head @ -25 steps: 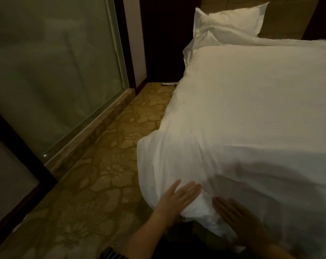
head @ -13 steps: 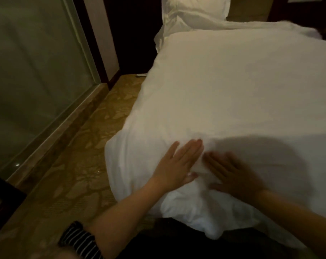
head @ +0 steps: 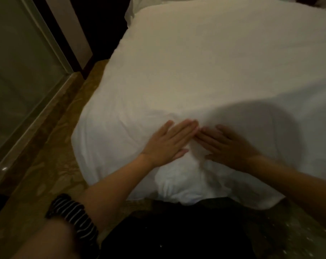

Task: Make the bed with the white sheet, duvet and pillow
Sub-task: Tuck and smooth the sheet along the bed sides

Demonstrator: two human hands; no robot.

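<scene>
Over the last second both our hands have slid up from the hanging front of the thick white fabric duvet (head: 205, 68) onto its top, near the foot edge. Our left hand (head: 169, 143) lies flat with straight fingers close together, holding nothing. Our right hand (head: 227, 146), also flat and empty, sits just beside it in shadow. The fingertips, apart a second ago, now nearly meet over a small rumple in the cloth.

We read this as smoothing. The duvet is already spread across the bed and drapes over the foot corner, so the task looks close to finished. The creases below our hands still want pressing out. The sheet is hidden under the duvet. The pillow has dropped out of view as our head tipped down, apart from perhaps a white sliver beyond the duvet's far edge.

Left of the duvet runs gold patterned carpet (head: 52, 165). Further left stands a tall frosted glass panel (head: 18, 71) on a stone sill. Past the duvet's far left corner is a dark wooden frame (head: 100, 25). A black-and-white striped sleeve (head: 72, 215) cuffs our left arm.
</scene>
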